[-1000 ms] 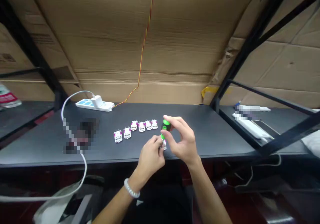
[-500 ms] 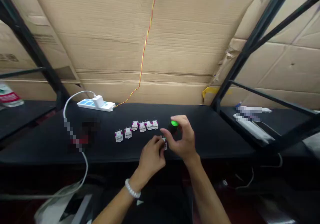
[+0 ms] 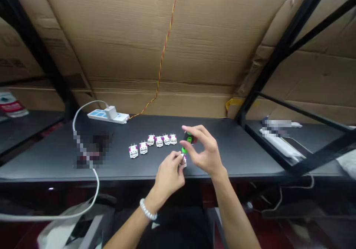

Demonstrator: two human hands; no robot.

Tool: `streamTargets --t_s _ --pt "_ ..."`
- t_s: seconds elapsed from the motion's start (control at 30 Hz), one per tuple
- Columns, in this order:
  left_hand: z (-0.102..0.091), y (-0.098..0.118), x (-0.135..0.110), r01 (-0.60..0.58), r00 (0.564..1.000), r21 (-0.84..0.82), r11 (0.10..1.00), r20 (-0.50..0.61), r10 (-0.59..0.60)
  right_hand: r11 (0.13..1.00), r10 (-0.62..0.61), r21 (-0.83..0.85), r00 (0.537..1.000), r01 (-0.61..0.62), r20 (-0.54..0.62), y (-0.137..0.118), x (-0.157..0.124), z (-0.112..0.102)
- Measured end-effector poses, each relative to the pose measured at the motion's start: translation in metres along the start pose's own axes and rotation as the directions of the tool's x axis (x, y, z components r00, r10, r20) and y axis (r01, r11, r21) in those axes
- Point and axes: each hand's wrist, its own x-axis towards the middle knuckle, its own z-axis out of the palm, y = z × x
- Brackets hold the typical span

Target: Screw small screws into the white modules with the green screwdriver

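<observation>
My left hand [image 3: 168, 178] pinches a small white terminal block [image 3: 183, 162]; my right hand [image 3: 207, 154] grips a green-handled screwdriver [image 3: 189, 139], its tip against the block.

No words, brands or numbers can be read. Well left of the right hand's grip [image 3: 201, 149], a red-and-white label [image 3: 11, 108] on a plastic bottle is too small and blurred to read, as is the dark printing [image 3: 9, 63] on a cardboard sheet. The white modules [image 3: 159, 141] just beside the grip show only tiny magenta marks.
</observation>
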Motion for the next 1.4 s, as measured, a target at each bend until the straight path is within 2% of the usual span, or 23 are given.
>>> streamTargets --t_s 0.1,0.27,0.33,0.4,0.53,0.6,0.73,0.8,0.93,1.0,1.13,1.3,1.4 --pt "0.0003 0.0011 -0.0004 0.002 1.0 0.006 1.0 -0.008 -0.002 1.0 -0.021 -0.024 1.0 0.021 -0.019 0.0014 -0.0006 0.001" --pt "-0.0005 0.0046 -0.0007 0.01 1.0 0.019 1.0 0.001 -0.01 0.979 0.045 0.193 0.992 -0.067 0.117 0.0031 -0.0066 -0.003" --pt "-0.0007 0.0053 -0.0009 0.009 1.0 0.026 1.0 -0.004 -0.009 0.974 0.058 0.211 0.991 -0.083 0.124 0.0024 -0.0072 -0.0038" --pt "-0.0004 0.0053 -0.001 0.011 1.0 0.035 0.999 -0.006 -0.011 0.985 0.05 0.162 0.994 -0.065 0.095 0.0004 -0.0054 -0.0038" --pt "0.0005 0.0045 -0.0012 0.02 1.0 0.056 0.998 -0.012 -0.019 0.999 -0.024 -0.022 0.999 0.023 -0.035 -0.0045 0.0001 -0.0038" --pt "0.0006 0.0045 -0.0013 0.025 1.0 0.053 0.998 -0.008 -0.024 0.997 -0.052 -0.067 0.998 0.049 -0.046 -0.0057 0.0003 -0.0047" --pt "-0.0008 0.0056 -0.0016 0.019 1.0 0.049 0.999 0.003 -0.02 0.999 -0.025 0.034 0.999 0.023 0.042 -0.0046 -0.0038 -0.0057" --pt "-0.0015 0.0064 -0.0016 0.024 1.0 0.053 0.998 0.004 -0.024 0.999 -0.014 0.044 0.999 0.013 0.029 -0.0033 -0.0052 -0.0046" --pt "-0.0007 0.0063 -0.0015 0.034 0.999 0.05 0.998 -0.002 -0.034 0.995 -0.021 -0.095 0.998 0.015 -0.063 -0.0014 -0.0054 -0.0025" --pt "0.0004 0.0053 -0.0015 0.027 1.0 0.045 0.999 -0.006 -0.027 0.997 -0.006 -0.083 0.999 0.003 -0.04 -0.001 -0.0056 -0.0033" --pt "0.0016 0.0039 -0.0013 0.016 1.0 0.039 0.999 0.0 -0.016 0.997 0.029 0.065 0.998 -0.033 0.048 -0.0016 -0.0056 -0.0068" --pt "0.002 0.0042 -0.0019 0.033 0.999 0.057 0.998 -0.011 -0.032 0.995 0.005 -0.097 0.999 -0.01 -0.045 -0.0055 -0.0034 -0.0073" --pt "0.0023 0.0044 -0.0024 0.031 0.999 0.06 0.998 -0.007 -0.031 0.999 0.012 -0.035 1.0 -0.012 0.008 -0.0064 -0.0048 -0.006"
